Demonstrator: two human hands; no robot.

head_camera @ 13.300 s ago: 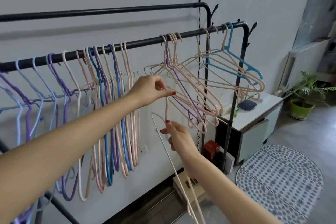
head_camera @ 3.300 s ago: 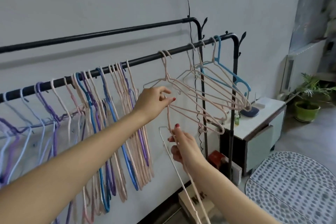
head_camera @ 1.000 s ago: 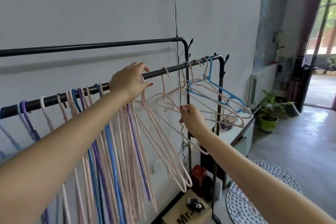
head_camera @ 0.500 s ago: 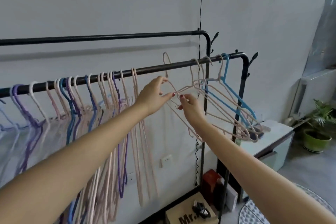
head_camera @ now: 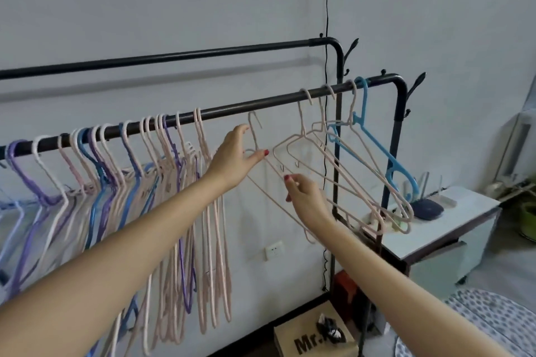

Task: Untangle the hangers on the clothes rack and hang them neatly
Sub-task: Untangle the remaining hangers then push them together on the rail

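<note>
While the left hand (head_camera: pixel 232 159) pinches the pink hanger (head_camera: pixel 278 182) below the rail (head_camera: pixel 261 104), right hand (head_camera: pixel 304 197) fingers grip its shoulder.

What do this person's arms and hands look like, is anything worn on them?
Both forearms are bare, with no sleeves, watch or bracelets in view. The left hand and right hand wear no gloves, and no rings show. The fingernails that show are painted red.

A room in a home: a clothes rack (head_camera: pixel 261 107) above the hands, a socket (head_camera: pixel 274 249) on the wall below them, a cabinet (head_camera: pixel 443 229), plant (head_camera: pixel 528 220) and mat (head_camera: pixel 499 324) to their right.
</note>
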